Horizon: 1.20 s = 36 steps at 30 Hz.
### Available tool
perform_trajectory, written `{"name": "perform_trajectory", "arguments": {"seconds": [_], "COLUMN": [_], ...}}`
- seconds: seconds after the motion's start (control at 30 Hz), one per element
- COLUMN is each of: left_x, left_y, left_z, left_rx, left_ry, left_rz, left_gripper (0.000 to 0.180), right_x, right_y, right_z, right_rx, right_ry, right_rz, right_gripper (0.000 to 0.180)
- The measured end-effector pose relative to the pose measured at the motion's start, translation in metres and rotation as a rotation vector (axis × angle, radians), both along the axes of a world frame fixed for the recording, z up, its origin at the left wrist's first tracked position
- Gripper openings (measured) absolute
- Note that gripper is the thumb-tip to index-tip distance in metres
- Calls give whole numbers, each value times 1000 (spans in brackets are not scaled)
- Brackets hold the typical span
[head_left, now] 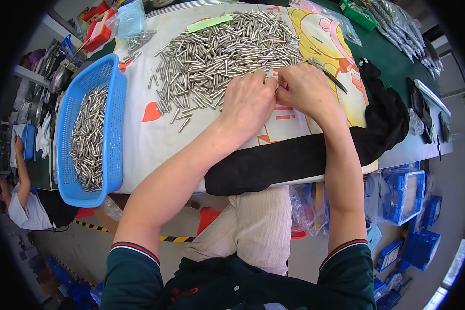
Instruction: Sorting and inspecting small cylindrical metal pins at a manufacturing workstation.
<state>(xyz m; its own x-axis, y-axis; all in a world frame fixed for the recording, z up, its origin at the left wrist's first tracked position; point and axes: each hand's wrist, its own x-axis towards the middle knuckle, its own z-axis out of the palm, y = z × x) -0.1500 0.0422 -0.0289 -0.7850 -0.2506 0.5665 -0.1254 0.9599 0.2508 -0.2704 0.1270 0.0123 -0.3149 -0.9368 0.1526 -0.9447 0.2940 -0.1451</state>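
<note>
A broad pile of small silvery metal pins (232, 51) lies on a white printed cloth (155, 139). At its near right edge my left hand (249, 98) and my right hand (307, 89) meet, fingers bent and thumbs close together. Both hands are closed; whatever sits between the fingertips is hidden. A few pins lie loose to the left of my left hand. Just right of my right hand rests a slim hand tool (330, 76) with dark ends. Under my forearms stretches a rolled black cloth (274, 160).
A blue perforated basket (118, 155) holding more pins stands at the left. A green paper strip (210, 24) lies on the pile. Clear bags (134, 20) and red bins (99, 33) are at the far left, a green basket (357, 14) at the far right. Another person (36, 209) works at the left.
</note>
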Motion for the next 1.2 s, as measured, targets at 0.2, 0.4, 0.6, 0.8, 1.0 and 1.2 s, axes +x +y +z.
{"name": "perform_trajectory", "arguments": {"seconds": [0.2, 0.4, 0.6, 0.8, 1.0, 1.2], "left_x": [1, 0, 0, 2, 4, 0], "left_y": [-1, -2, 0, 1, 0, 1], "left_z": [-1, -1, 2, 5, 4, 5], "left_rx": [1, 10, 24, 35, 30, 40], "left_ry": [19, 12, -21, -15, -12, -25], "left_rz": [-17, -15, -14, -42, -28, -38], "left_gripper": [9, 10, 17, 22, 23, 22], "right_x": [-2, -3, -4, -6, -3, -6], "right_y": [-1, -2, -1, 0, -3, 0], "right_z": [-2, -3, -3, -3, -2, -4], "right_rx": [-20, -31, -26, -27, -9, -25], "right_ry": [-32, -52, -43, -47, -49, -35], "right_rz": [16, 25, 19, 26, 18, 17], "right_gripper": [12, 13, 14, 15, 14, 13]}}
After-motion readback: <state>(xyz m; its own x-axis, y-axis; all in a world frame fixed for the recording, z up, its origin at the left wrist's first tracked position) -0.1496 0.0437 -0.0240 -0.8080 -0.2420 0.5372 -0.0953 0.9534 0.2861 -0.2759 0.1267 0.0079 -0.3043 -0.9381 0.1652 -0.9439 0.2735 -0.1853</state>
